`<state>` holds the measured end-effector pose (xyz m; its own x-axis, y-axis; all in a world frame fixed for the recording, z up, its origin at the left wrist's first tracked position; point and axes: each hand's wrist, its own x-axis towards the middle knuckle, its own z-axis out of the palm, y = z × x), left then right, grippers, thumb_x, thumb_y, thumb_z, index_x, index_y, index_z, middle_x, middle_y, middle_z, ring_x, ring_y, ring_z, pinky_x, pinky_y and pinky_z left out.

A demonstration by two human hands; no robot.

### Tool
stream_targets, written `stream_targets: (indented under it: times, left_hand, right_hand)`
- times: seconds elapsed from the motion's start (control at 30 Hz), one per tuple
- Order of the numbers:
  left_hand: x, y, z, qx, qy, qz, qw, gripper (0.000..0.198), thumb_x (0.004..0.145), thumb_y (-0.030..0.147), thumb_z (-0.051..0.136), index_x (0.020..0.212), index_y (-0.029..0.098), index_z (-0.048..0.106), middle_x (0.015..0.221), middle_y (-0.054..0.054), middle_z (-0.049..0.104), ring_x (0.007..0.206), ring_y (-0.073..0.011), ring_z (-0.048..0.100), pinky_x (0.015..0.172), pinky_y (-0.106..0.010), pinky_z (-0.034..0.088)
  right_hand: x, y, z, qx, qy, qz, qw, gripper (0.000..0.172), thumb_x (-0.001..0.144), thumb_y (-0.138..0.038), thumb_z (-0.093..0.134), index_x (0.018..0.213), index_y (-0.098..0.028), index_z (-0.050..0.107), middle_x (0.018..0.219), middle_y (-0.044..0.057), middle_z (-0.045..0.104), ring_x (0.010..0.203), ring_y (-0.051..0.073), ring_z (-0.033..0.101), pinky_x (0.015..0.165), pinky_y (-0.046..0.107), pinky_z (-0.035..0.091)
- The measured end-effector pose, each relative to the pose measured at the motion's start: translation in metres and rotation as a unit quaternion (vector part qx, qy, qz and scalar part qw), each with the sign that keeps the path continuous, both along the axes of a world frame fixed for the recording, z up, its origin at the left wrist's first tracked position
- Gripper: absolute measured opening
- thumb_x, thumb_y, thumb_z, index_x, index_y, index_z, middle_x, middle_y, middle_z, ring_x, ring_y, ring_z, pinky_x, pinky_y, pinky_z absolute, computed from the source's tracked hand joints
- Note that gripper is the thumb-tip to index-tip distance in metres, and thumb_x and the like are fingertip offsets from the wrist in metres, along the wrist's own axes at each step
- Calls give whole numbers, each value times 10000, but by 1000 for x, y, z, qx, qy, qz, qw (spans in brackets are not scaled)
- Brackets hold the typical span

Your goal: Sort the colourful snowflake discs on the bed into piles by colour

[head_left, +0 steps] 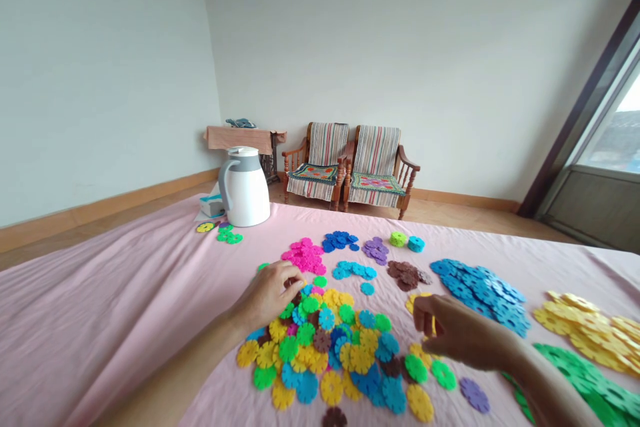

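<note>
A mixed pile of plastic snowflake discs (340, 353) in yellow, green, blue and brown lies on the pink cloth (125, 307) in front of me. My left hand (270, 293) rests at the pile's far left edge, fingers curled down onto discs there. My right hand (460, 333) hovers at the pile's right side, fingers pinched on a yellow disc (431, 327). Sorted heaps lie beyond: pink discs (304, 256), dark blue discs (340, 240), purple discs (376, 250), brown discs (407, 273), light blue discs (354, 271).
Large heaps sit to the right: blue (483, 290), yellow (590, 323), green (590, 380). A white jug (245, 187) and a small box (212, 204) stand at the back left, with a few discs (225, 232) beside them. Two striped wooden armchairs (350, 170) stand by the wall.
</note>
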<state>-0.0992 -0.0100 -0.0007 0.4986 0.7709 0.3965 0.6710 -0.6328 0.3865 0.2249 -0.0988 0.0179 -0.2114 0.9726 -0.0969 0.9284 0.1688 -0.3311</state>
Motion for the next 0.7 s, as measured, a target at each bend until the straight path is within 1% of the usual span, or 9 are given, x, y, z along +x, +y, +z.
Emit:
stream_targets:
  times: [0.07, 0.17, 0.27, 0.37, 0.43, 0.53, 0.63, 0.7]
  left_hand:
    - [0, 0, -1, 1, 9, -2, 1000, 192, 841, 226, 500, 724, 186, 647, 719, -6, 604, 694, -136, 542, 675, -225, 395]
    - [1, 0, -1, 1, 14, -1, 1000, 197, 842, 235, 501, 714, 187, 642, 717, -6, 608, 695, -138, 543, 675, -227, 394]
    - [0, 1, -1, -2, 8, -4, 1000, 189, 839, 238, 506, 717, 189, 642, 736, -6, 623, 707, -138, 551, 678, -224, 394]
    - [0, 1, -1, -6, 2, -8, 1000, 191, 841, 248, 506, 723, 191, 644, 734, -2, 630, 702, -136, 554, 679, -222, 396]
    - [0, 1, -1, -6, 3, -9, 1000, 197, 842, 255, 502, 723, 193, 646, 729, -2, 632, 699, -136, 554, 680, -223, 398]
    - [0, 0, 0, -6, 7, -9, 1000, 209, 844, 258, 495, 718, 192, 649, 732, -4, 633, 704, -139, 556, 685, -227, 403]
    - [1, -1, 0, -10, 4, -12, 1000, 207, 846, 254, 493, 732, 196, 655, 733, -1, 636, 705, -139, 561, 691, -228, 406]
    - [1, -1, 0, -12, -1, -13, 1000, 199, 843, 254, 499, 738, 199, 658, 737, 0, 640, 711, -140, 564, 692, -227, 407]
  right_hand:
    - [-4, -5, 0, -16, -20, 19, 999, 250, 551, -119, 521, 784, -197, 569, 833, 24, 633, 780, 174, 547, 667, 267, 382]
    - [-12, -8, 0, -23, -46, 27, 998, 278, 542, -84, 493, 791, -191, 554, 872, 40, 626, 802, 177, 541, 701, 286, 380]
    - [-18, -8, 0, -30, -56, 35, 997, 255, 560, -73, 483, 782, -184, 544, 878, 48, 620, 798, 174, 537, 708, 287, 378]
    - [-16, -7, 2, -29, -48, 39, 998, 192, 586, -93, 487, 749, -188, 525, 811, 29, 607, 741, 160, 522, 647, 263, 364]
    - [-10, -6, 4, -13, -31, 34, 999, 129, 617, -105, 476, 706, -195, 505, 746, 8, 588, 697, 146, 505, 604, 244, 347]
    - [4, 0, 4, 33, -15, -15, 999, 94, 669, -114, 451, 690, -198, 489, 702, 0, 569, 658, 134, 492, 572, 235, 332]
    - [17, 5, 0, 90, -31, -89, 991, 136, 677, -105, 463, 765, -192, 522, 786, 26, 597, 712, 150, 525, 624, 251, 350]
    - [20, 5, -2, 92, -45, -107, 989, 161, 658, -101, 494, 778, -192, 551, 826, 39, 613, 763, 169, 547, 667, 267, 356]
